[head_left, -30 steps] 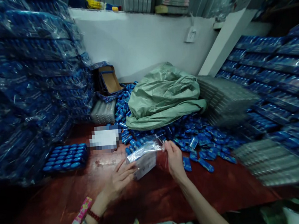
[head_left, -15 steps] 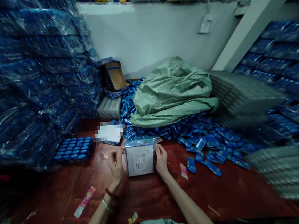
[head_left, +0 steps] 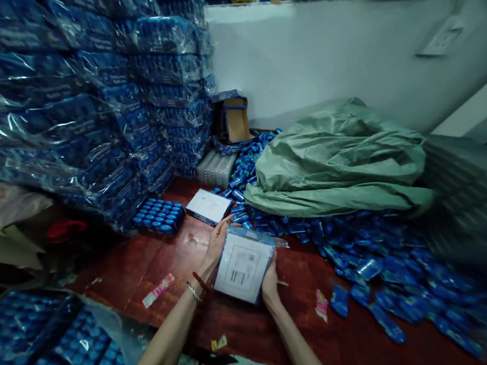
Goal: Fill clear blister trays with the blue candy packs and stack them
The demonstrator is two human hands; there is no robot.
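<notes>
Between my two hands is a plastic-wrapped box [head_left: 243, 266] with a white printed face turned up, tilted a little. My left hand [head_left: 218, 242] is against its upper left side, and my right hand [head_left: 270, 278] grips its right edge. Loose clear wrap sticks out at the box's upper right corner. Just beyond my left hand lies another white-faced box [head_left: 209, 206]. To its left sits a block of blue round-topped containers [head_left: 158, 215].
Wrapped blue packs [head_left: 167, 87] are stacked high at the left. A green cloth [head_left: 339, 157] lies over a heap of loose blue packets [head_left: 387, 266]. Pink wrappers [head_left: 158, 290] lie on the red table [head_left: 127, 272]. More blue packs [head_left: 57, 346] stand at the lower left.
The view has turned left, showing more packs at the lower left. The held box has tilted clockwise, and my left hand has moved from beside it onto its upper left side.
</notes>
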